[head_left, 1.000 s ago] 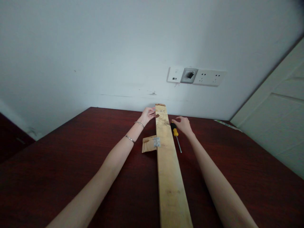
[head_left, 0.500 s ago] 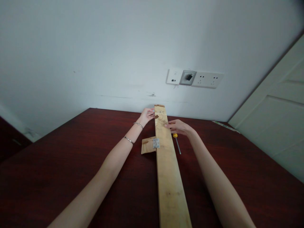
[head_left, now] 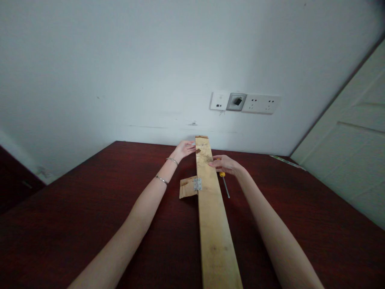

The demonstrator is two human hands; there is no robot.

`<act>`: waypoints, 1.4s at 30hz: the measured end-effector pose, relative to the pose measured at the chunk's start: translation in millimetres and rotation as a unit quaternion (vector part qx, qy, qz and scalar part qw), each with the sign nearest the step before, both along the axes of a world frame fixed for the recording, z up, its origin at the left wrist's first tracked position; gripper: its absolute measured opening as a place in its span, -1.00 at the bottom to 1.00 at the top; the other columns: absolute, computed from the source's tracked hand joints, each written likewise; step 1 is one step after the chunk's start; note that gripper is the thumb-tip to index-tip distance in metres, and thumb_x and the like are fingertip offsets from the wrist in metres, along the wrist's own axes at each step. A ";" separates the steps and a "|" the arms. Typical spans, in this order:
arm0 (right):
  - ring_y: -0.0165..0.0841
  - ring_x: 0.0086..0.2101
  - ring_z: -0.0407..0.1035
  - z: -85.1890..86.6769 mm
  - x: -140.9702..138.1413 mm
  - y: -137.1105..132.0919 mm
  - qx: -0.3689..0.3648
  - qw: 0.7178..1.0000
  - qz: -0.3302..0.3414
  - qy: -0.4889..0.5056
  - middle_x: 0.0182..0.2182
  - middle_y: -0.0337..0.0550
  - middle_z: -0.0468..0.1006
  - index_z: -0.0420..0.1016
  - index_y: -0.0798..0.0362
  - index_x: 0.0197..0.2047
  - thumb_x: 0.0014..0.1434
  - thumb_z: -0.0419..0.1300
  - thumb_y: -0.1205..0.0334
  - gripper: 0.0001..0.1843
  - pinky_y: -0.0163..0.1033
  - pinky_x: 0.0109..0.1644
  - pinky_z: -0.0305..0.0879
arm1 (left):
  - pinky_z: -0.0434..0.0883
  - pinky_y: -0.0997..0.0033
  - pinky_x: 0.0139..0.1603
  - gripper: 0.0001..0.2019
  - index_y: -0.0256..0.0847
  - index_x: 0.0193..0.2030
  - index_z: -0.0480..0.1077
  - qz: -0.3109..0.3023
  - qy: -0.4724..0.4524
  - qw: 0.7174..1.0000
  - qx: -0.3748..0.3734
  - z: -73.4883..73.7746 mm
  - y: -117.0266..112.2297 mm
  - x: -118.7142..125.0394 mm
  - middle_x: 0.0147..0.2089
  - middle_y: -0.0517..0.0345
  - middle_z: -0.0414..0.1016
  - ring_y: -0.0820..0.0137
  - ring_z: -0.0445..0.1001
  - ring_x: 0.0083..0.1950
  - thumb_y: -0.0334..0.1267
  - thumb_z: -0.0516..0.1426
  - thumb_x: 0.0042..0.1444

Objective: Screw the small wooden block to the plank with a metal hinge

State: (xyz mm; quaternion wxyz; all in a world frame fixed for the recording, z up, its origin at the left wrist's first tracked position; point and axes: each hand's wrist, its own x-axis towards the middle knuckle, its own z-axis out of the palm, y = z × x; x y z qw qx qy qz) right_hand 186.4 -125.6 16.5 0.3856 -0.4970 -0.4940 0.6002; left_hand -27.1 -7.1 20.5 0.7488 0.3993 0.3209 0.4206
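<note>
A long pale wooden plank (head_left: 213, 216) lies lengthwise on the dark red table (head_left: 75, 216), running away from me to the wall. My left hand (head_left: 184, 148) rests against the plank's far left edge, fingers stretched toward it. My right hand (head_left: 225, 163) lies on the plank's right edge, fingers flat on the wood. Under that hand sits a yellow-handled screwdriver (head_left: 223, 181), its shaft pointing toward me. A small metal hinge (head_left: 197, 184) joins the plank's left side to a small brown wood piece (head_left: 188, 187).
A white wall stands behind the table with a row of sockets and a switch (head_left: 245, 102). A pale door (head_left: 349, 136) is at the right. A thin strip (head_left: 285, 161) lies at the table's far right edge.
My right hand moved left from beside the screwdriver handle onto the plank's right edge, covering the handle. My left hand stayed at the plank's far left edge.
</note>
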 end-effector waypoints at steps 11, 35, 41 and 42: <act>-0.30 -0.23 0.57 0.2 0.1 2.3 0.011 1.000 0.007 0.015 -0.18 -0.01 0.66 0.57 0.12 -0.19 -0.20 0.51 0.33 -0.56 -0.28 -0.15 0.53 | 0.34 0.32 0.03 -0.59 -0.28 -0.09 0.51 -0.064 0.351 0.888 0.290 39.8 -41.5 -55.7 0.04 -0.07 0.52 0.23 0.46 0.04 -0.02 0.25 0.01; -0.29 -0.25 0.57 -0.6 -4.1 1.3 0.004 1.000 -0.016 0.010 -0.23 -0.04 0.67 0.55 0.11 -0.25 -0.18 0.49 0.38 -0.64 -0.25 -0.14 0.54 | 0.25 0.17 0.09 -0.20 -0.33 0.12 0.24 -0.190 0.605 0.588 0.502 -18.5 -168.1 -81.3 0.06 -0.10 0.27 0.12 0.21 0.04 0.21 0.28 -0.12; -0.28 -0.24 0.58 -0.7 -5.7 1.0 0.001 1.000 -0.014 0.010 -0.23 -0.02 0.67 0.55 0.12 -0.26 -0.17 0.48 0.40 -0.66 -0.21 -0.10 0.54 | 0.26 0.21 0.03 -0.35 -0.26 0.01 0.30 -0.193 0.611 0.604 0.474 -9.3 -163.8 -88.7 0.01 -0.01 0.31 0.15 0.22 0.01 0.11 0.31 -0.14; -0.28 -0.25 0.58 -0.6 -5.9 0.8 0.001 1.000 -0.013 0.011 -0.23 -0.02 0.67 0.55 0.12 -0.27 -0.17 0.48 0.40 -0.66 -0.21 -0.09 0.54 | 0.26 0.21 0.04 -0.37 -0.25 0.00 0.31 -0.194 0.608 0.604 0.477 -5.4 -163.0 -90.4 0.01 0.00 0.31 0.16 0.23 0.01 0.09 0.31 -0.13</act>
